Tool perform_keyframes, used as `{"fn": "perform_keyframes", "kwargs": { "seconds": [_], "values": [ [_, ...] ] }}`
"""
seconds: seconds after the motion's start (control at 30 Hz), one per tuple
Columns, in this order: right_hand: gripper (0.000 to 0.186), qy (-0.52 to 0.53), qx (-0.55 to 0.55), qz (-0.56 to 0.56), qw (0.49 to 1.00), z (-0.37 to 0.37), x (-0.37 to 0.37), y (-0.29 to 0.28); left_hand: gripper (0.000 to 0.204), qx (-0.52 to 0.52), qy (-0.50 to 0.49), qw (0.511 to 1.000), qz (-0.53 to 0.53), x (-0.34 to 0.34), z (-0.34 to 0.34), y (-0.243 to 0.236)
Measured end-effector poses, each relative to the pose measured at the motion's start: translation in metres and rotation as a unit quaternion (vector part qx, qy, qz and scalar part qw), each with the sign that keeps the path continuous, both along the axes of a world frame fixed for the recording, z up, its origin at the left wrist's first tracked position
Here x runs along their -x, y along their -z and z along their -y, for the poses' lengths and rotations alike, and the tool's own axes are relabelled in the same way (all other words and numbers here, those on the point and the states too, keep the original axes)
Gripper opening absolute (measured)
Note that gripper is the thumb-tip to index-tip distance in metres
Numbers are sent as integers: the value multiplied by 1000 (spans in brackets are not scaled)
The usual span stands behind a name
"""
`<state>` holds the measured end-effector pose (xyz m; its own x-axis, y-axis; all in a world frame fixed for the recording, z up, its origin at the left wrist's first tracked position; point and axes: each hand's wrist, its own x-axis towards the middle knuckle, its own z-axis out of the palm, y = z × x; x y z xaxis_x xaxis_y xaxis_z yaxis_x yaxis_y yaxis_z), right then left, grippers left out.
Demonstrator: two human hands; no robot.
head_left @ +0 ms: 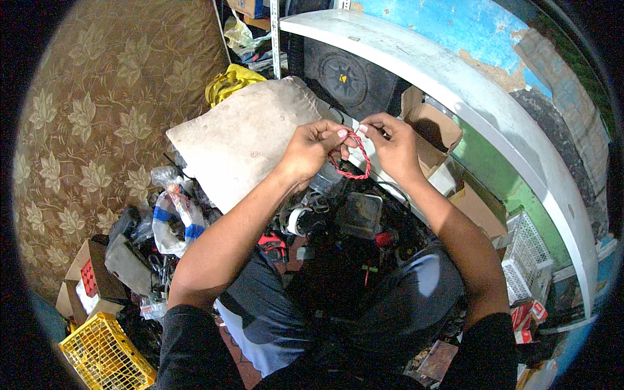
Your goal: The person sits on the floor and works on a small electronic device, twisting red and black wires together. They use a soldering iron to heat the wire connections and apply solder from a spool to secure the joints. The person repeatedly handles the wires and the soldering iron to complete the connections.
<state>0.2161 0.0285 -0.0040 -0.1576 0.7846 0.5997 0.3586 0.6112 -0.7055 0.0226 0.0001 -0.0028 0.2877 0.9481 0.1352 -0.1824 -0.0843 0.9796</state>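
Note:
A length of red twisted wire (368, 158) hangs in a loop between my two hands. My left hand (313, 151) pinches it between thumb and fingers, palm side partly turned in. Close by, my right hand (394, 144) has its thumb and forefinger pressed together beside the upper part of the loop. What those right fingertips hold is too small to make out. Behind my left hand lies a pale, stained cushion or board (244, 130). Under the wire sits a clear plastic container (327, 182).
Below the hands is clutter with a second clear container (361, 214) and a red-and-black tool (273, 247). A yellow crate (107, 354) stands lower left, a white basket (523, 260) at right. A speaker (344, 78) and open cardboard box (432, 127) are behind. A long white curved panel (494, 117) arches along the right.

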Motion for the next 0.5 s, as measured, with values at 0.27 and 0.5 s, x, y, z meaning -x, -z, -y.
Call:
{"fn": "perform_keyframes", "kwargs": {
  "seconds": [0.27, 0.5],
  "values": [
    [14, -64, -39, 75, 994, -15, -2, 26, 17, 11, -24, 998, 59, -6, -1, 7],
    [15, -78, 116, 111, 984, -3, 0, 14, 20, -58, -103, 992, -41, -9, -3, 16]
  ]
}}
